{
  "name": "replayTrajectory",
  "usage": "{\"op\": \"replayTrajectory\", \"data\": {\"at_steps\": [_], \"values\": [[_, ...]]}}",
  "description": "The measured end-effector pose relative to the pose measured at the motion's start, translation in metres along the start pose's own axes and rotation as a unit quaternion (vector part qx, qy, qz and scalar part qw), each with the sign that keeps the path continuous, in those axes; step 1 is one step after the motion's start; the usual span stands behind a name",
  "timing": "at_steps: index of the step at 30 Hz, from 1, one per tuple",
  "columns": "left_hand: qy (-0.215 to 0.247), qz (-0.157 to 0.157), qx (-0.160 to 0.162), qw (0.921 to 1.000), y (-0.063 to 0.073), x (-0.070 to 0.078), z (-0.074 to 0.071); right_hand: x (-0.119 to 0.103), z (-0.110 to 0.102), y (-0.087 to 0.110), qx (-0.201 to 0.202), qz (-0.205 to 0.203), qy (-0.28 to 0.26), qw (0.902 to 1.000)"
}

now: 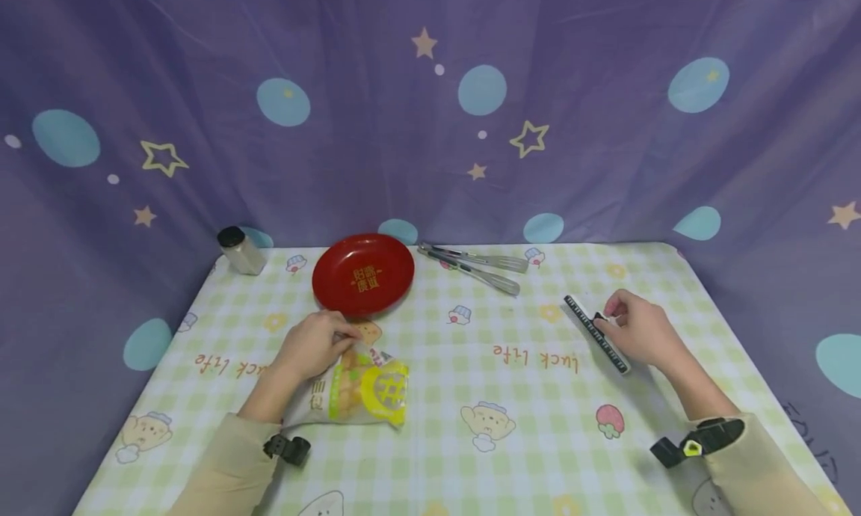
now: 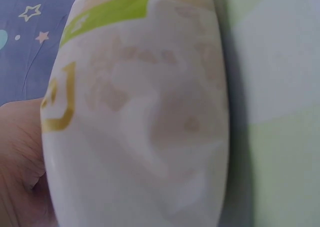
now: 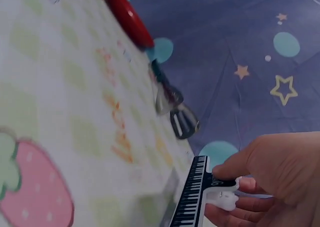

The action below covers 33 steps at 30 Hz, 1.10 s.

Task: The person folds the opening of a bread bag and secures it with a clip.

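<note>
My left hand [image 1: 316, 344] pinches the upper edge of a bread bag [image 1: 373, 389], a plastic packet with a yellow and green print, on the near left part of the table. In the left wrist view the pale side of the bag fills most of the picture, and only part of the hand shows at the left. At the right, my right hand [image 1: 639, 333] grips the handle of a long clip [image 1: 610, 351] with a piano-key print. Thumb and fingers squeeze the clip's black and white handle in the right wrist view; whether its jaws are parted is unclear.
Just beyond the left hand lies a red plate [image 1: 336, 277] with gold characters. Metal tongs [image 1: 498, 280] rest to its right, near the back edge. A black-lidded jar [image 1: 244, 254] stands at the back left. A checked cloth [image 1: 437, 456] covers the table; a purple curtain hangs behind.
</note>
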<state>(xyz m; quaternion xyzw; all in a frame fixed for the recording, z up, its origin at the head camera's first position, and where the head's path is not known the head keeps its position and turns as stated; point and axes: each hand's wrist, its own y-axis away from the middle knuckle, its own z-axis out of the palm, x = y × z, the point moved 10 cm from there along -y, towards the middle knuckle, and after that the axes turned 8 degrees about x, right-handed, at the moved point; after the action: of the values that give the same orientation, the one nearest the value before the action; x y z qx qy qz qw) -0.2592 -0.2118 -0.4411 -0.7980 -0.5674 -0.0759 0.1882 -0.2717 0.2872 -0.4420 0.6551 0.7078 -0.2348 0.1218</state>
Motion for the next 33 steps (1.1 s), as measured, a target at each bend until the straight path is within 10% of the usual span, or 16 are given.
{"op": "replayTrajectory", "data": {"at_steps": [16,33], "values": [[-0.006,-0.018,-0.001,0.9998,0.001,0.001,0.002,-0.051,0.029,-0.010,-0.051,0.013,-0.191,0.9801],[-0.019,-0.023,-0.006,0.9995,0.001,0.000,0.005,-0.126,0.077,-0.018,-0.094,-0.045,-0.263,0.9592]]}}
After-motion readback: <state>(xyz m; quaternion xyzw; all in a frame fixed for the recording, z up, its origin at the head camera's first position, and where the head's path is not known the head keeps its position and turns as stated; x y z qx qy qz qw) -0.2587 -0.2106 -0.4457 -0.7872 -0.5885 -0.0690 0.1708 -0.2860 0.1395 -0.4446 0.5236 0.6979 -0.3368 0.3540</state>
